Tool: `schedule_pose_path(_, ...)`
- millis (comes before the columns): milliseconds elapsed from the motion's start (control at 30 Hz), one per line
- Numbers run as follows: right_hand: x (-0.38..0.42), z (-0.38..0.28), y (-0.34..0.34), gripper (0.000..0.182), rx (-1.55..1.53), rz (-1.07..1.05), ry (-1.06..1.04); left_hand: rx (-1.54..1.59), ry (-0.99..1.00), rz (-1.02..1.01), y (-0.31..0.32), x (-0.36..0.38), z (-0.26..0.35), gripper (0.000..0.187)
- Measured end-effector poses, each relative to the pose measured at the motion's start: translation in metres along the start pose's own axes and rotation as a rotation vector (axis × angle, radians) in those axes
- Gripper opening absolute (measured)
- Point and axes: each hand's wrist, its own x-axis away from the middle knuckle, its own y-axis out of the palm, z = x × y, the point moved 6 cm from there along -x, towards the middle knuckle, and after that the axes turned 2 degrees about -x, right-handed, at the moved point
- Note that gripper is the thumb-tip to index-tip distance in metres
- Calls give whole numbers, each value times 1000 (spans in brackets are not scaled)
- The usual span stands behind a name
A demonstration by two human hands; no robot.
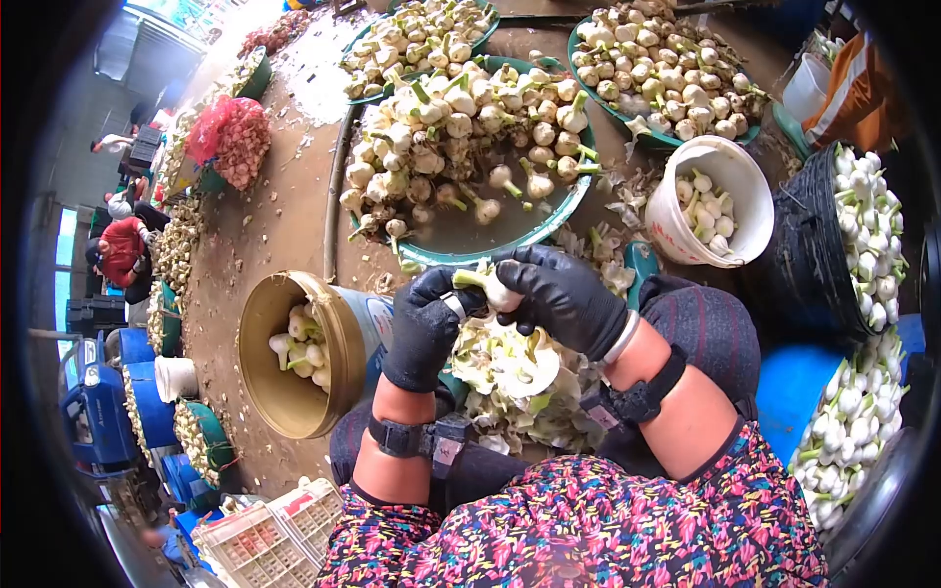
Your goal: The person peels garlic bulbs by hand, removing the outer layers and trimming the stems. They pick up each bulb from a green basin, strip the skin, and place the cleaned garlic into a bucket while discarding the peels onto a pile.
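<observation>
Both hands wear black gloves. My left hand [426, 328] is closed around the stem side of a white garlic bulb [500, 292], with a small pale tool [454, 306] at its fingers. From the other side, my right hand [564, 299] grips the bulb between thumb and fingers. Under the hands lies a heap of pale peelings [520, 382] between the knees. Just beyond the hands stands a wide green basin [534, 233] with unpeeled garlic bulbs [431, 137] piled over murky water.
A tan bucket [343, 363] with bulbs stands at left, a white bucket [659, 218] at right. A black tub [799, 250] of white bulbs is farther right. Another green basin [627, 122] lies behind. A person in red [122, 251] sits far left.
</observation>
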Motion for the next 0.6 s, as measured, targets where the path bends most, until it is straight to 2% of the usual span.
schedule_pose_path(67, 4, 13, 7, 39, -167, -209, 299, -241, 129, -5, -4, 0, 2, 23)
schedule_pose_path(100, 4, 22, 8, 41, -117, -190, 375, -284, 184, 2, -4, 1, 7, 27)
schedule_pose_path(133, 9, 24, 14, 39, -203, -229, 441, -284, 184, 3, -3, 1, 8, 27)
schedule_pose_path(200, 9, 29, 15, 39, -279, -296, 502, -510, 360, 29, 4, 4, 17, 31)
schedule_pose_path(300, 16, 28, 23, 38, -382, -385, 542, -628, 431, 17, 14, 7, 27, 29)
schedule_pose_path(400, 17, 32, 24, 37, -351, -381, 558, -748, 491, 0, 24, 12, 37, 30)
schedule_pose_path(500, 15, 27, 24, 36, -256, -352, 495, -346, 385, 26, 12, 9, 18, 35)
schedule_pose_path(533, 12, 24, 21, 35, -161, -336, 447, 133, 152, 93, 3, 5, 2, 37)
schedule_pose_path(600, 3, 14, 11, 35, -125, -211, 291, 240, 56, 31, -3, 6, 3, 40)
